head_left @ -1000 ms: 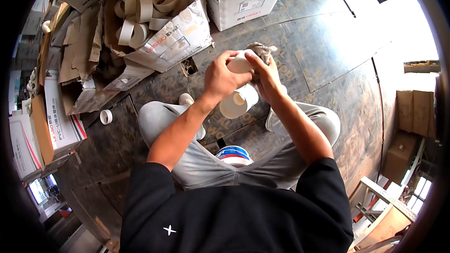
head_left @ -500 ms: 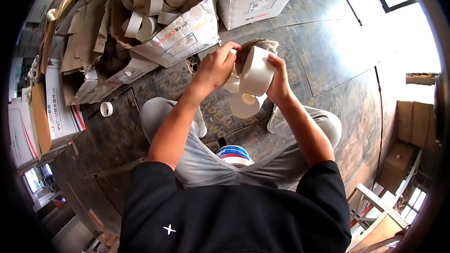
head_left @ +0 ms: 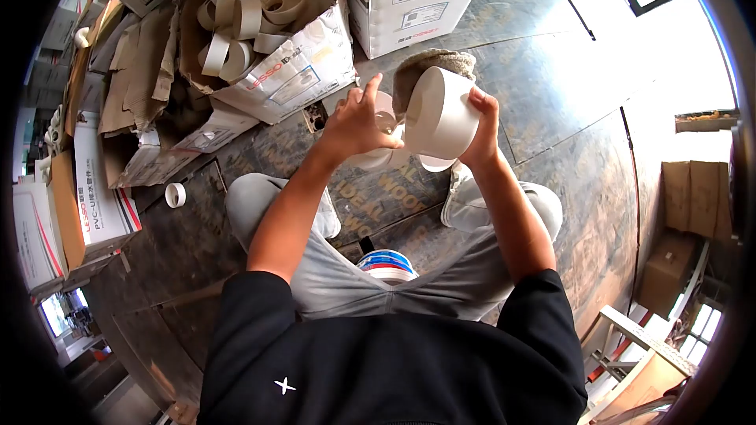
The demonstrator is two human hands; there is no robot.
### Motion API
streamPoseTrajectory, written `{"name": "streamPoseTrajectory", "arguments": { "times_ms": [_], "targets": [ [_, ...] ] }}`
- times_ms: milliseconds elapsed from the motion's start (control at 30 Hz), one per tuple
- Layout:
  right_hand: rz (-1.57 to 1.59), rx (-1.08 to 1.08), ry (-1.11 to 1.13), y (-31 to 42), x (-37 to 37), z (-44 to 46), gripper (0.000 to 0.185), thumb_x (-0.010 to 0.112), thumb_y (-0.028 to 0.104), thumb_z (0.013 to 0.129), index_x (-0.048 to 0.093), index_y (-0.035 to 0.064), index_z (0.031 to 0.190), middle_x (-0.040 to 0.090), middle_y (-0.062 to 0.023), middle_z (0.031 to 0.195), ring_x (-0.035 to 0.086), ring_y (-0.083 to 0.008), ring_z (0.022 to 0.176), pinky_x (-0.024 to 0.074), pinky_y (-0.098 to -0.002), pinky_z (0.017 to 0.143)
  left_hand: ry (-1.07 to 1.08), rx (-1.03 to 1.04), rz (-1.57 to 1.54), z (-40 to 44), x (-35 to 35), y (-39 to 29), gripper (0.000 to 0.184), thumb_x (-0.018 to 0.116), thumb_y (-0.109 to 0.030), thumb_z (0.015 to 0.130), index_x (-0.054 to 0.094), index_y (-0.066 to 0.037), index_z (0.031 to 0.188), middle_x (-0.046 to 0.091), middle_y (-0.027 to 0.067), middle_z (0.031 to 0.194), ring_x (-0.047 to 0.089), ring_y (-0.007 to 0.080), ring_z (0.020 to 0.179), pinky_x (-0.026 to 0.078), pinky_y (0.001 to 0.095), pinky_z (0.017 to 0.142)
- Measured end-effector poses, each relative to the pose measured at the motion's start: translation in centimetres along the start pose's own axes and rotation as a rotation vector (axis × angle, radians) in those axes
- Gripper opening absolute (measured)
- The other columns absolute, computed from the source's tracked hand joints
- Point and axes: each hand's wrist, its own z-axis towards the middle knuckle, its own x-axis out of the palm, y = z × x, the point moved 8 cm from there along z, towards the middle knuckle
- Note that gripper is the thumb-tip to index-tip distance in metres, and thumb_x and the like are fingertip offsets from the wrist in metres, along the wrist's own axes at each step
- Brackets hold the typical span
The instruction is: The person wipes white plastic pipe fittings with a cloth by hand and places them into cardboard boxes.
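Observation:
My right hand grips a wide white pipe fitting by its right side, its open end turned left. A brown-grey cloth lies against the fitting's upper left edge. Close to the fitting's left side is my left hand, index finger raised and fingers spread, its thumb reaching toward the opening. Behind and beside the left fingers shows another white fitting; whether the hand touches it I cannot tell. More white pieces sit below the hands, partly hidden.
An open carton of white rings stands upper left, beside a closed white box. A small white ring lies on the dark board floor at left. A bucket stands between my legs. Brown cartons are at right.
The wide fitting has moved slightly right and up with my right hand. My left hand has spread its fingers and shows more of the fitting behind it.

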Motion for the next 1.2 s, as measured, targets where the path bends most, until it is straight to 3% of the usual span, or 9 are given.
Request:
{"name": "streamPoseTrajectory", "arguments": {
  "times_ms": [167, 233, 433, 567, 667, 767, 900, 1033, 1200],
  "targets": [
    [0.034, -0.059, 0.007, 1.7, 0.9, -0.1, 0.057, 0.049, 0.043, 0.092, 0.054, 0.0011, 0.13, 0.065, -0.0163, 0.116, 0.066, -0.0293, 0.103, 0.0533, -0.0437, 0.092, -0.146, -0.001, 0.04, -1.6, -4.9, -3.4, 0.113, 0.087, -0.036, 0.06, 0.024, -0.018, 0.153, 0.046, 0.0246, 0.129, 0.053, 0.046, 0.118, 0.046, 0.0499, 0.101],
    [0.03, -0.041, -0.005, 1.2, 0.8, 0.0, 0.055, 0.048, 0.042, 0.092, 0.054, 0.0014, 0.13, 0.065, -0.016, 0.117, 0.066, -0.0292, 0.104, 0.0522, -0.0438, 0.094, -0.337, -0.01, 0.02, -2.4, -7.3, -4.1, 0.11, 0.087, -0.036, 0.059, 0.029, -0.017, 0.15, 0.047, 0.0225, 0.126, 0.055, 0.0419, 0.112, 0.049, 0.0488, 0.097],
    [0.127, -0.002, -0.065, -0.6, 0.5, 0.7, 0.045, 0.052, 0.039, 0.094, 0.058, 0.0043, 0.123, 0.065, -0.0148, 0.116, 0.065, -0.0279, 0.107, 0.0499, -0.0441, 0.099, -0.702, 0.246, 0.076, -3.6, -9.5, -6.6, 0.097, 0.091, -0.035, 0.054, 0.048, -0.015, 0.138, 0.05, 0.0176, 0.118, 0.055, 0.0363, 0.11, 0.051, 0.0465, 0.088],
    [0.106, -0.033, -0.336, -0.4, -2.6, 1.5, 0.037, 0.062, 0.034, 0.094, 0.062, 0.0047, 0.115, 0.068, -0.0116, 0.108, 0.067, -0.0236, 0.099, 0.0533, -0.0409, 0.09, -0.725, 0.288, 0.113, -3.9, -10.4, -7.1, 0.096, 0.092, -0.021, 0.05, 0.049, -0.018, 0.136, 0.048, 0.0181, 0.121, 0.055, 0.037, 0.111, 0.051, 0.0464, 0.089],
    [-0.311, -0.174, -0.604, 2.2, -4.5, 0.8, 0.017, 0.074, 0.014, 0.086, 0.07, 0.0036, 0.098, 0.07, -0.0023, 0.087, 0.066, -0.0139, 0.079, 0.0517, -0.0275, 0.075, -0.723, 0.303, 0.159, -4.0, -10.7, -7.1, 0.096, 0.092, -0.019, 0.05, 0.05, -0.019, 0.136, 0.048, 0.0184, 0.123, 0.054, 0.0374, 0.113, 0.05, 0.0473, 0.09],
    [-0.578, -0.294, -0.553, 3.2, -2.8, 0.8, 0.018, 0.075, 0.012, 0.085, 0.072, 0.0033, 0.1, 0.07, -0.0013, 0.088, 0.064, -0.011, 0.079, 0.0502, -0.0251, 0.072, -0.724, 0.308, 0.192, -4.0, -10.9, -7.1, 0.096, 0.091, -0.018, 0.049, 0.05, -0.02, 0.136, 0.047, 0.0188, 0.125, 0.054, 0.0382, 0.114, 0.05, 0.0485, 0.091],
    [-0.608, 0.03, -0.435, 0.5, -0.7, 1.2, 0.035, 0.082, 0.023, 0.082, 0.068, 0.0042, 0.107, 0.07, -0.0025, 0.087, 0.064, -0.01, 0.08, 0.05, -0.0241, 0.07, -0.709, 0.435, 0.196, -4.2, -10.2, -8.1, 0.096, 0.091, -0.018, 0.05, 0.05, -0.021, 0.136, 0.046, 0.0203, 0.127, 0.053, 0.0399, 0.115, 0.05, 0.0486, 0.092],
    [-0.724, -0.015, -0.177, -1.2, 1.5, 2.2, 0.058, 0.086, 0.028, 0.079, 0.059, 0.001, 0.122, 0.069, -0.0083, 0.104, 0.066, -0.015, 0.091, 0.0538, -0.0289, 0.082, -0.704, 0.544, 0.212, -4.4, -9.0, -8.8, 0.09, 0.091, -0.023, 0.054, 0.052, -0.022, 0.134, 0.048, 0.0209, 0.124, 0.054, 0.04, 0.115, 0.052, 0.0488, 0.092],
    [-0.758, -0.097, -0.166, -0.7, 2.2, 1.9, 0.053, 0.084, 0.017, 0.074, 0.06, -0.0012, 0.118, 0.07, -0.0089, 0.101, 0.068, -0.015, 0.089, 0.056, -0.0282, 0.076, -0.65, 0.572, 0.157, -4.8, -8.2, -9.1, 0.091, 0.092, -0.028, 0.06, 0.047, -0.024, 0.139, 0.046, 0.0212, 0.13, 0.053, 0.0414, 0.119, 0.052, 0.0489, 0.095]
  ]
}}
